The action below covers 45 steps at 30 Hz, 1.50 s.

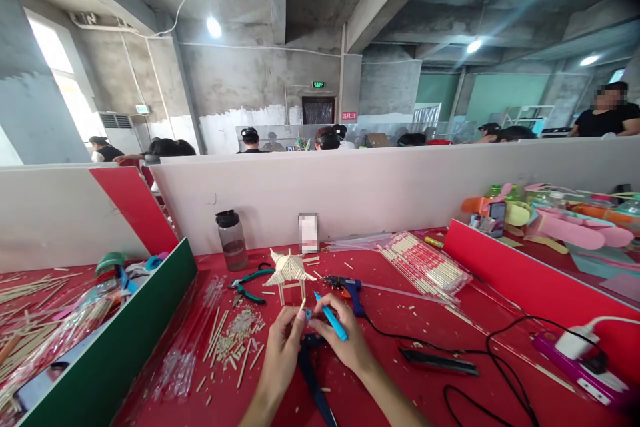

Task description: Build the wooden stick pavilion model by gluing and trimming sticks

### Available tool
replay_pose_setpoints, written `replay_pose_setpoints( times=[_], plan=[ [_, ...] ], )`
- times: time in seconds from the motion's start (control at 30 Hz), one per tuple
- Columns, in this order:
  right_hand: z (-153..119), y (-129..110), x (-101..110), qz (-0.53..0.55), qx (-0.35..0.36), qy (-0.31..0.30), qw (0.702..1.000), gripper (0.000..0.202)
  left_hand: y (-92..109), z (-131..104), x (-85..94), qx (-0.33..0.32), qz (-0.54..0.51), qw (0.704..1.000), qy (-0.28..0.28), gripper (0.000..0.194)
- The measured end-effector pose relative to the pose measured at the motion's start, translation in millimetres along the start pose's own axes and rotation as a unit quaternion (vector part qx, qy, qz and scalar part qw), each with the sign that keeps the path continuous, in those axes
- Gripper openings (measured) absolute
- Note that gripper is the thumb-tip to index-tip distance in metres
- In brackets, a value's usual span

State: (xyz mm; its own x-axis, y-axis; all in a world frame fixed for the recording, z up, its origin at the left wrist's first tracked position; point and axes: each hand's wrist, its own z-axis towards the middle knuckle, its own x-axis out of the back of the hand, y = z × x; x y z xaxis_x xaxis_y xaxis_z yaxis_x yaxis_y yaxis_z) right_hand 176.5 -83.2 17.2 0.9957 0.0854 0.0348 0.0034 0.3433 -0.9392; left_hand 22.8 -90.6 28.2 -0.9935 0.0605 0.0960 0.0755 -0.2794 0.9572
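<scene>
My left hand point(286, 335) pinches a short wooden stick point(303, 305) upright between thumb and fingertips. In my right hand point(345, 332) is a light-blue pen point(332, 317), slanting across the fingers. A small blue piece point(309, 314) sits between the two hands' fingertips; its kind is unclear. Just beyond the hands stands a small pavilion model point(290, 268) of sticks, with a pointed roof on legs. A blue glue gun point(353, 295) lies to its right, and green-handled pliers point(251, 292) to its left. Under my hands lies a dark long-handled tool point(315, 377), partly hidden.
Loose sticks and cut bits point(243, 330) litter the red table left of my hands. Packs of sticks point(425, 265) lie at the right. A bottle point(231, 241) and phone point(309, 233) stand by the partition. A black cable runs to a purple power strip point(580, 368).
</scene>
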Motion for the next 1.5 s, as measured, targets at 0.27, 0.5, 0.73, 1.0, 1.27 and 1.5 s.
replay_pose_setpoints(
  times=[0.27, 0.5, 0.73, 1.0, 1.27, 1.5],
  plan=[
    [0, 4, -7, 0.026, 0.0, 0.004, 1.0, 0.033, -6, 3, 1.4, -0.001, -0.001, 1.0, 0.004, 0.049],
    [3, -9, 6, 0.117, -0.036, -0.006, 0.992, 0.049, -11, 11, 18.6, 0.02, 0.011, 1.0, -0.005, 0.053],
    [2, -7, 3, 0.122, -0.034, -0.018, 0.992, 0.04, -11, 11, 20.7, 0.035, 0.028, 0.998, -0.036, 0.055],
    [0, -10, 7, 0.079, -0.019, -0.056, 0.995, 0.03, -11, 10, 18.8, 0.012, 0.049, 0.997, -0.052, 0.055],
    [2, -5, 10, 0.081, 0.001, -0.08, 0.994, 0.027, -13, 10, 16.8, 0.064, -0.025, 0.996, -0.048, 0.056],
    [2, 0, 12, 0.033, 0.035, -0.063, 0.997, 0.027, -11, 10, 15.1, 0.12, -0.058, 0.99, -0.044, 0.058]
  ],
)
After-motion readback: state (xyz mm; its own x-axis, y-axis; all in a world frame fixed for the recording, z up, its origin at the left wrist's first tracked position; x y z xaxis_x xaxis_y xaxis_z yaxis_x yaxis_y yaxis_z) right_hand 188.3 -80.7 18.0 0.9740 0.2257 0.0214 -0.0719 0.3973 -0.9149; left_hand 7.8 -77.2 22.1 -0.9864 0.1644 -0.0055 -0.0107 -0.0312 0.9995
